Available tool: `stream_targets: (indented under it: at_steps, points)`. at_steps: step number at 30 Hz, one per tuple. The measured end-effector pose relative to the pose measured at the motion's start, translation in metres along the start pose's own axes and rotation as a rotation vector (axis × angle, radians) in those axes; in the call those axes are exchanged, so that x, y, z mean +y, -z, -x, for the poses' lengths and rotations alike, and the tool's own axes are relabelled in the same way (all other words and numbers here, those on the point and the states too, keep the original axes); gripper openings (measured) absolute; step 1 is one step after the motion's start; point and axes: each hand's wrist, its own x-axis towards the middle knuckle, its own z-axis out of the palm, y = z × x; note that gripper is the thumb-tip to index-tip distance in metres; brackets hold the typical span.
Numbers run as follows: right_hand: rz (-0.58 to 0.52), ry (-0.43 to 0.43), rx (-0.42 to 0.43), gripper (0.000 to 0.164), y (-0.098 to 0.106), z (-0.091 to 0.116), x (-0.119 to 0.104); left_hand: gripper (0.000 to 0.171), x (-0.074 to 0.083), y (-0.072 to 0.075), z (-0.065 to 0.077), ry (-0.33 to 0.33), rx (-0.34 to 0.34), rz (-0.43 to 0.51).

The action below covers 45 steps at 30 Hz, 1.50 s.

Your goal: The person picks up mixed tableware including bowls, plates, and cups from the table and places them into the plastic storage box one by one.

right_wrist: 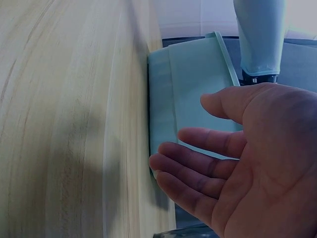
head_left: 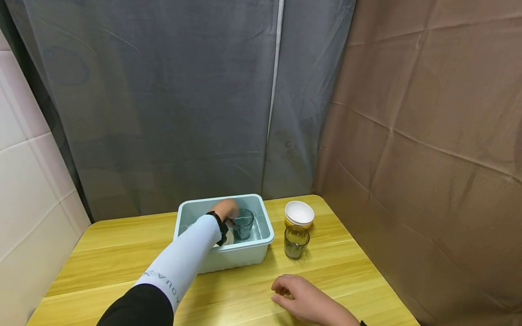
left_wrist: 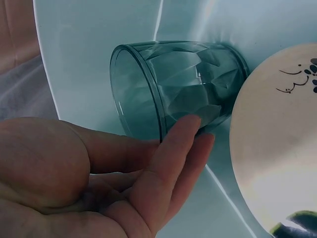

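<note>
Across the lower frame lies the table (head_left: 122,240); at lower centre, the box (head_left: 232,260). My right hand (head_left: 301,296), bottom centre-right, is loosely curled, holding nothing. My left hand (head_left: 226,208), fingers nearly closed, pinches the glass (head_left: 244,225) inside the box. I think this glass is light, stiff, slippery, breakable; best gripped near its rim.
</note>
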Motion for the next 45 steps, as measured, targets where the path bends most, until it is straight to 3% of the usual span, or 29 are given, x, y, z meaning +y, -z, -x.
stream_targets:
  at_steps: [8,13,19,22,27,31,34,38,45]
  points:
    - [0.008,0.019,-0.009,0.018,0.001,-0.003,0.0,0.055,-0.003,0.001,-0.004,-0.008,-0.002,-0.046]
    - [0.005,0.008,-0.03,0.019,0.004,-0.005,-0.001,0.053,-0.006,0.003,0.0,-0.023,0.0,-0.035]
    - [0.019,0.015,-0.044,0.02,0.007,-0.008,-0.001,0.016,-0.007,0.009,0.017,-0.008,-0.003,0.062]
    - [0.043,0.034,-0.032,0.021,0.01,-0.009,-0.001,0.018,-0.003,0.021,0.028,-0.016,0.014,0.043]
    - [0.077,0.081,0.004,0.02,0.014,-0.013,-0.001,0.015,0.003,0.044,0.055,-0.056,0.103,0.087]
    - [0.07,0.095,-0.003,0.019,0.017,-0.016,-0.001,0.017,0.0,0.05,0.087,-0.165,0.221,0.076]
    - [0.064,0.102,-0.012,0.02,0.019,-0.018,0.001,0.021,-0.009,0.043,0.113,-0.254,0.313,0.086]
    - [0.063,0.108,-0.004,0.02,0.02,-0.018,0.004,0.032,-0.022,0.028,0.145,-0.31,0.375,0.202]
    - [0.039,0.089,0.0,0.019,0.024,-0.019,0.007,0.014,-0.046,-0.002,0.187,-0.353,0.461,0.347]
